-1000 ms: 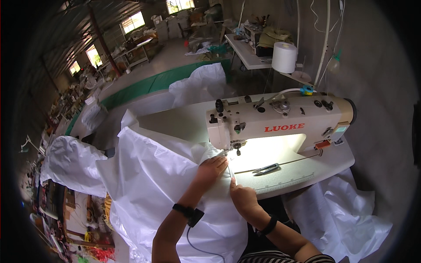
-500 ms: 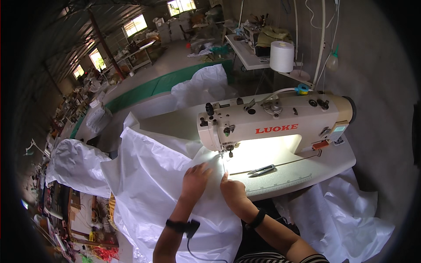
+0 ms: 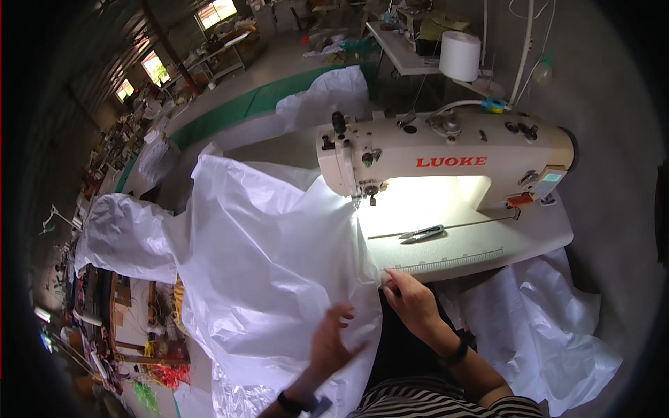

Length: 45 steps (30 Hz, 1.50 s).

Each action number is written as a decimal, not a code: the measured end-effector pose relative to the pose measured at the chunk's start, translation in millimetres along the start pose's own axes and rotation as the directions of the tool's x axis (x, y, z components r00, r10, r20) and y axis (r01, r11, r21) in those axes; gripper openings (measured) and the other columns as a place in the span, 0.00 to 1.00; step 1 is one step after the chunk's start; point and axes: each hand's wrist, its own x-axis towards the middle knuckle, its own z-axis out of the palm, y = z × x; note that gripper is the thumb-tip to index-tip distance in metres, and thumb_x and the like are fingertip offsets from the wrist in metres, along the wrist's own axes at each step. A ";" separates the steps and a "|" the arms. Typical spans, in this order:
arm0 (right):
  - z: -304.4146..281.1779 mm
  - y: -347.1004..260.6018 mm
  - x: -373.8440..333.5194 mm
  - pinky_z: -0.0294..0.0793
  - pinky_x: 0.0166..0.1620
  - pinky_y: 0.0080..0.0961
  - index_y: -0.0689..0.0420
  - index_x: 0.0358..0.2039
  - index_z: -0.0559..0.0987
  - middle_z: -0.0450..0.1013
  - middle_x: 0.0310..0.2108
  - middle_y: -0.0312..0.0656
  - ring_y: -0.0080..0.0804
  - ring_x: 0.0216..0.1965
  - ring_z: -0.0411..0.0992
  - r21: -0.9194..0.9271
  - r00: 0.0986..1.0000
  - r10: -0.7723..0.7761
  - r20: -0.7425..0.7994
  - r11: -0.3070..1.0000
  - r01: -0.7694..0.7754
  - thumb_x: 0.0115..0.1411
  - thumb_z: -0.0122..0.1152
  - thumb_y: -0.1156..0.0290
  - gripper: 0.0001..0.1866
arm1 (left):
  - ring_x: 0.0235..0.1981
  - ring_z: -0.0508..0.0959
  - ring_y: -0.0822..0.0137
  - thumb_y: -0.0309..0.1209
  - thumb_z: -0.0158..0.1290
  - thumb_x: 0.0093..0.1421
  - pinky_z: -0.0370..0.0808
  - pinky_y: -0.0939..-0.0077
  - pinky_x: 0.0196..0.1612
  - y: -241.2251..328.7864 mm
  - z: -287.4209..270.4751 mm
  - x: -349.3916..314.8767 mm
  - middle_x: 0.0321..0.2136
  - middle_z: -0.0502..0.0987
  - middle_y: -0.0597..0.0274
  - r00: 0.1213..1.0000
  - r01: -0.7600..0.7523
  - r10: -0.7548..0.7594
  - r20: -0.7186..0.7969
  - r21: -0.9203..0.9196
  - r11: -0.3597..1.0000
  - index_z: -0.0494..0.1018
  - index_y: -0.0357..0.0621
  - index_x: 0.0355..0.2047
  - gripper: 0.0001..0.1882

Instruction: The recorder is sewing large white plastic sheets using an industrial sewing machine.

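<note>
At the bottom of the frame the left hand [image 3: 333, 343] hovered with fingers spread and loose, gripping nothing, over the large sheet of thin white woven plastic fabric [image 3: 272, 272] that filled the centre left. Just right of it, the right hand [image 3: 410, 301] was closed in a pinch on the fabric's edge at the near rim of the pale sewing table [image 3: 488, 247]. Farther up, small grey thread snips [image 3: 421, 233] lay on the lit tabletop, right of centre. Behind them stood the cream industrial sewing machine [image 3: 446, 157], its needle end just beside the fabric's upper edge. At the top, a white thread cone [image 3: 460, 56] stood upright.
</note>
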 end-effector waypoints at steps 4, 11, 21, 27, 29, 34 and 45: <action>5.8 -5.2 -62.3 0.79 0.47 0.29 0.62 0.56 0.73 0.77 0.46 0.47 0.37 0.43 0.80 0.208 0.914 0.158 0.375 0.946 -0.249 0.64 0.64 0.65 0.23 | 0.61 0.68 0.47 0.38 0.67 0.50 0.65 0.45 0.63 3.1 44.5 -78.5 0.59 0.67 0.47 0.994 -0.079 0.021 0.106 0.577 0.813 0.62 0.43 0.62 0.41; 18.7 -7.9 -74.5 0.79 0.45 0.31 0.58 0.47 0.82 0.80 0.40 0.46 0.41 0.41 0.80 0.298 0.877 -0.090 0.472 0.952 -0.063 0.64 0.62 0.62 0.16 | 0.38 0.80 0.50 0.22 0.55 0.58 0.77 0.63 0.40 -69.8 -13.6 -120.0 0.42 0.79 0.55 0.888 0.360 -0.210 -0.409 0.335 0.871 0.78 0.43 0.34 0.05; 98.2 9.8 -50.3 0.77 0.42 0.25 0.67 0.52 0.75 0.80 0.38 0.44 0.30 0.37 0.79 0.472 0.703 0.046 0.709 0.710 -0.522 0.65 0.64 0.62 0.22 | 0.31 0.82 0.52 0.22 0.57 0.59 0.77 0.65 0.35 -33.1 -67.6 -142.4 0.33 0.81 0.51 0.869 0.413 -0.246 -0.430 0.354 0.839 0.79 0.41 0.39 0.08; 72.8 -20.1 -87.7 0.76 0.42 0.32 0.59 0.40 0.81 0.77 0.50 0.43 0.32 0.39 0.77 0.582 0.847 -0.285 0.449 0.813 -0.035 0.67 0.61 0.60 0.14 | 0.28 0.82 0.50 0.30 0.58 0.62 0.77 0.65 0.31 20.1 -89.5 -147.4 0.31 0.82 0.53 0.874 0.482 -0.460 -0.154 0.379 0.790 0.81 0.38 0.33 0.07; 59.5 -23.4 -90.5 0.76 0.41 0.29 0.59 0.44 0.80 0.74 0.56 0.44 0.32 0.41 0.77 0.774 0.876 -0.380 0.295 0.634 0.014 0.68 0.60 0.61 0.14 | 0.28 0.82 0.51 0.31 0.58 0.62 0.77 0.64 0.31 29.1 -87.5 -147.2 0.30 0.82 0.54 0.896 0.442 -0.436 -0.083 0.259 0.859 0.81 0.39 0.34 0.07; 36.1 -10.4 -61.7 0.67 0.31 0.12 0.60 0.54 0.73 0.76 0.47 0.41 0.18 0.30 0.71 0.790 0.790 0.001 0.613 -0.029 -0.612 0.69 0.58 0.67 0.16 | 0.28 0.82 0.51 0.27 0.60 0.60 0.77 0.65 0.30 36.4 -78.2 -141.2 0.30 0.82 0.54 0.938 0.345 -0.312 -0.151 0.302 0.889 0.81 0.40 0.36 0.06; -7.8 -68.0 -121.2 0.76 0.29 0.23 0.60 0.33 0.80 0.78 0.30 0.39 0.30 0.25 0.77 0.694 0.820 -0.429 0.380 0.718 0.054 0.60 0.69 0.71 0.07 | 0.25 0.82 0.55 0.22 0.63 0.56 0.77 0.69 0.29 70.2 -72.7 -148.4 0.26 0.81 0.51 0.937 0.337 -0.312 -0.157 0.171 0.926 0.79 0.37 0.35 0.06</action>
